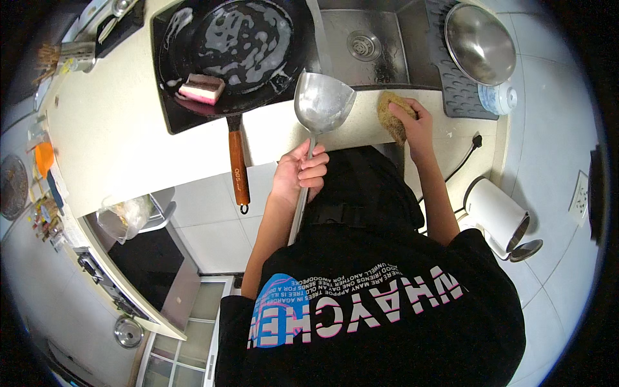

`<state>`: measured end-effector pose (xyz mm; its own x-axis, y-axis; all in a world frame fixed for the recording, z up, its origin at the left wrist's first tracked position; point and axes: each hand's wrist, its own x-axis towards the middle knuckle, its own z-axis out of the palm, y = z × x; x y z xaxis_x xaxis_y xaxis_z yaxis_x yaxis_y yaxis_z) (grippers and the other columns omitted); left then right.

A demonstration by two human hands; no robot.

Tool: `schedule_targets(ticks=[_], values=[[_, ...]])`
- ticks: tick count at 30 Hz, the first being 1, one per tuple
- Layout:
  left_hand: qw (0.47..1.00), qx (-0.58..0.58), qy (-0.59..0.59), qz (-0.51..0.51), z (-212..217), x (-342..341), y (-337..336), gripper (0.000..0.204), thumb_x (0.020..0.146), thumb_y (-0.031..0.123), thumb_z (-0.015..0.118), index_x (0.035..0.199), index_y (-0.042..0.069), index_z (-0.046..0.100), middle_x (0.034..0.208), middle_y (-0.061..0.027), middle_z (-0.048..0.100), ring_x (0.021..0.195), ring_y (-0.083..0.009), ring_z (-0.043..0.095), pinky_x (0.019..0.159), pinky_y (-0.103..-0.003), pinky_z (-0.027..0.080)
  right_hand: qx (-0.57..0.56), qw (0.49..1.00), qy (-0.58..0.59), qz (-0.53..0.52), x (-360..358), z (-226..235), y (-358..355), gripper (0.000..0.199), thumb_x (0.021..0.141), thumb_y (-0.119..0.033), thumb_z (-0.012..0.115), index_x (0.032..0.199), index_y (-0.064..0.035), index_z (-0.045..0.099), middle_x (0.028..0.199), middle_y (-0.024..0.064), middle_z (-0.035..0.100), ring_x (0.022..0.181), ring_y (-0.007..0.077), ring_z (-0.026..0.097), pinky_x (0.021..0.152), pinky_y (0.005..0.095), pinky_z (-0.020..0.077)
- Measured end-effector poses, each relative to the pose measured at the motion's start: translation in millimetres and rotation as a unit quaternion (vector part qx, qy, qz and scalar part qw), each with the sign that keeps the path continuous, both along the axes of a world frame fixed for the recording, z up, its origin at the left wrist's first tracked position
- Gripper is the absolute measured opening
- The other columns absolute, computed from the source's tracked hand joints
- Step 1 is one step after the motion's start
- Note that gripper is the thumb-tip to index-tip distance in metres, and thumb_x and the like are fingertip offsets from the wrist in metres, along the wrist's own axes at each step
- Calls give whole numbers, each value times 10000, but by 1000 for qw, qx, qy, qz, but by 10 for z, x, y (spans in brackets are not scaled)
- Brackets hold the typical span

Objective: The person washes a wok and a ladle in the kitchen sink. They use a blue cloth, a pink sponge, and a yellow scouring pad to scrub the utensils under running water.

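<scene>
My left hand is closed around the long handle of a metal wok spatula, its wide blade pointing up and away from me over the counter's front edge. In my right hand is a yellowish-brown scouring pad, gripped beside the sink's near right corner and apart from the spatula. To the left, a black frying pan with a wooden handle carries whitish suds over its inside. A pink, white and dark sponge rests at the pan's near left rim.
The pan lies on a black square surface left of the steel sink. On a grey drying mat are a metal bowl and blue-and-white dishware. At the right stands a white kettle, with a black-plugged cord nearby.
</scene>
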<state>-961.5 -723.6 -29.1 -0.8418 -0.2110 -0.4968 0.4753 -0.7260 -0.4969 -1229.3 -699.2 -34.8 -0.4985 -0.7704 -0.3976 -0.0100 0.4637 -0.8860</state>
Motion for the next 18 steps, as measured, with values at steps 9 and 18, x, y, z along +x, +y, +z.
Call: schedule_targets(ticks=[9,18], values=[[887,-356,-278,-95,532,103,-543,267,1001,332,384,865,114,457,615,49,288,434,-37,205,348,-176,170,-98,994,-53,4,190,370,-270,276,814,-158,704,1017,16,637,904,47,646,779,104,590,714,232,472],[686,-507,-474,-219,131,266,23,368,1005,330,375,759,61,427,581,7,380,469,-69,359,423,-232,316,-122,987,-5,106,615,516,-446,319,836,-194,687,1062,18,612,922,68,651,822,106,599,743,248,482]])
